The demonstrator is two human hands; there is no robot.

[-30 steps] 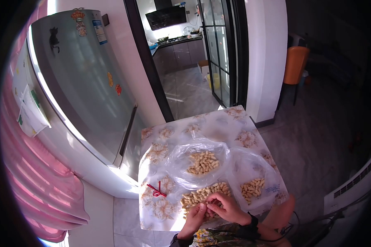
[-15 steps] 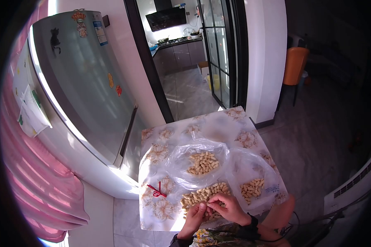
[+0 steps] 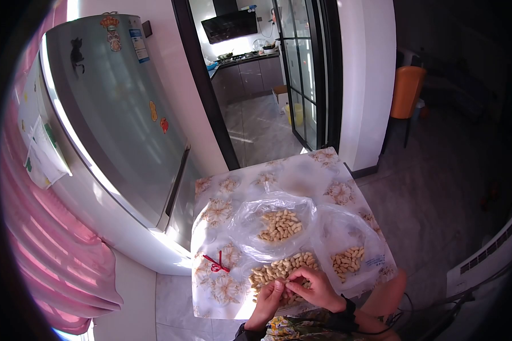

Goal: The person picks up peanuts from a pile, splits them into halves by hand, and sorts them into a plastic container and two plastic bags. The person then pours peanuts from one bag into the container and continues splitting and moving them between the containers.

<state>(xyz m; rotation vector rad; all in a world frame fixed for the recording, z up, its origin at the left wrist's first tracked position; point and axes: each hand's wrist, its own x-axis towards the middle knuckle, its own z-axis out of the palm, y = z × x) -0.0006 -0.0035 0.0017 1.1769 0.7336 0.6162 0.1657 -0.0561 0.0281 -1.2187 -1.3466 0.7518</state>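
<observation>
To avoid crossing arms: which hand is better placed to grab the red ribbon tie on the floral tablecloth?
Probably left. The left hand sits on the left of the pale peanut pile, nearer the red ribbon tie; the right hand lies farther right.

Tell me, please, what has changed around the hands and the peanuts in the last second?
Very little: the right hand has dipped slightly toward the left hand, both still pinched together over the near peanut pile. The far pile, the right pile and the red ribbon stayed put.
</observation>
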